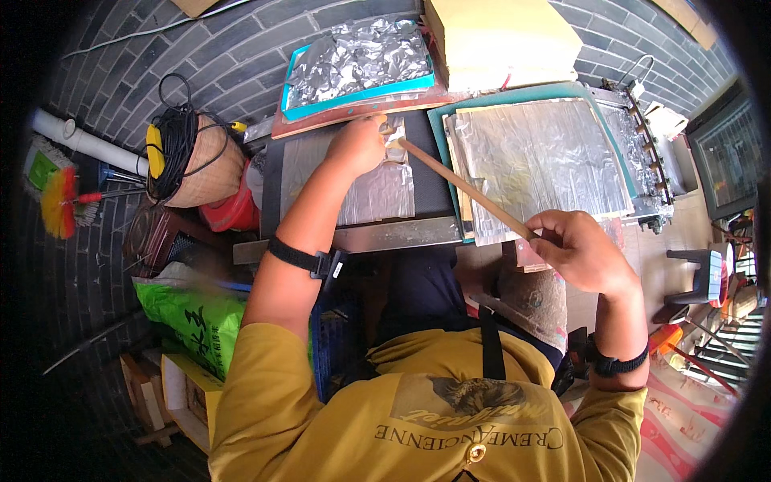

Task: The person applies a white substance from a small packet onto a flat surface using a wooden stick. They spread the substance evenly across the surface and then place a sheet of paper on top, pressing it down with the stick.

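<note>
My right hand (581, 250) pinches the near end of a long flat wooden stick (467, 184) between thumb and fingers. The stick slants up and leftward, its far tip close to my left hand (356, 146). That hand is curled over the upper part of a thin silvery foil sheet (376, 196), beside a small pale yellowish piece; whether its fingers grip anything is hidden. Beneath the foil sheet is a dark board (430, 202). Right of it, the stick crosses the corner of a stack of silvery foil sheets (542, 156) interleaved with paper, resting on a teal mat (615, 153).
A turquoise tray (361, 99) of crumpled foil scraps and a thick yellow paper stack (503, 45) stand at the back wall. Left are a basket (205, 162) with coiled black cable and a green sack (193, 325). A metal bar (373, 235) edges the worktop.
</note>
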Available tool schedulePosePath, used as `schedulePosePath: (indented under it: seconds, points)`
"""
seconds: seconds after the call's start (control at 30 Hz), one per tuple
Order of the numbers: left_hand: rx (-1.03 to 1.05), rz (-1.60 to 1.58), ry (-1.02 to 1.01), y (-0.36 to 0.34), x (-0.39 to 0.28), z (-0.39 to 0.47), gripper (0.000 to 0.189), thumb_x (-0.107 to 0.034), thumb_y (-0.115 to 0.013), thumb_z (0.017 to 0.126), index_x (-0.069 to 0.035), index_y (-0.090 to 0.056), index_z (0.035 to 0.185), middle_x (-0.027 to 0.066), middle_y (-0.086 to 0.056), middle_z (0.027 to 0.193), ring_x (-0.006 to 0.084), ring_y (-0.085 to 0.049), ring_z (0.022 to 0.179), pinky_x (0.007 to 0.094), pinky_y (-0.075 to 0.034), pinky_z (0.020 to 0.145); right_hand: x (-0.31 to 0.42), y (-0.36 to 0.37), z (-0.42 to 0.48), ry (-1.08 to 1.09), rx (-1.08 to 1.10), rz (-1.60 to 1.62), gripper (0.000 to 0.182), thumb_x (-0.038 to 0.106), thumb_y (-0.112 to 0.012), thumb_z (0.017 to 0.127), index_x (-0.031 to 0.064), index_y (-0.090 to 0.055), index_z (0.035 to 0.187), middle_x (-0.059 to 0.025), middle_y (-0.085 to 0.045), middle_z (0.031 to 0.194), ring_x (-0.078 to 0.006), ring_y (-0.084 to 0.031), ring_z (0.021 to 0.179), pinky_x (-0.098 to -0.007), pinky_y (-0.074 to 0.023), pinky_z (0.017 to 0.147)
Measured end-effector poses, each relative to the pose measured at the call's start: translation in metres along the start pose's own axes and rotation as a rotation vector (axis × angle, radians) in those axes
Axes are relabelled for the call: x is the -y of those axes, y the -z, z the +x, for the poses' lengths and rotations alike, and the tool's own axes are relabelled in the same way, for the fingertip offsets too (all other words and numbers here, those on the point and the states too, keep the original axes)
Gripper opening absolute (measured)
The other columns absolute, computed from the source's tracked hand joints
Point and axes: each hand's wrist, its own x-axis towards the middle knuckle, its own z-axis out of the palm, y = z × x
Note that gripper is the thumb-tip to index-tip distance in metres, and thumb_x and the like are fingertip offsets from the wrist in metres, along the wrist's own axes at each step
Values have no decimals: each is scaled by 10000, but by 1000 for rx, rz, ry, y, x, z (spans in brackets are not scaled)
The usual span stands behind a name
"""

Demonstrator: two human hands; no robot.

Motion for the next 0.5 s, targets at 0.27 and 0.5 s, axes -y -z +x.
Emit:
schedulePosePath:
  seconds: [0.27,0.5]
  points:
    - [-43,-142,116,0,-5,-14,399,-114,-525,873,-9,-521,1257,259,-630,999,369,-628,913,409,-484,787,-28,-32,13,-1,22,195,149,99,-572,866,-20,-627,938,-71,-567,619,-123,-525,565,-303,-420,538]
    - [-84,-128,83,-4,-4,-16,480,-122,-526,839,-4,-474,1302,259,-633,999,375,-618,943,438,-486,825,-22,-44,25,22,-14,181,167,96,-590,856,-20,-625,970,-68,-556,605,-133,-507,549,-303,-409,527]
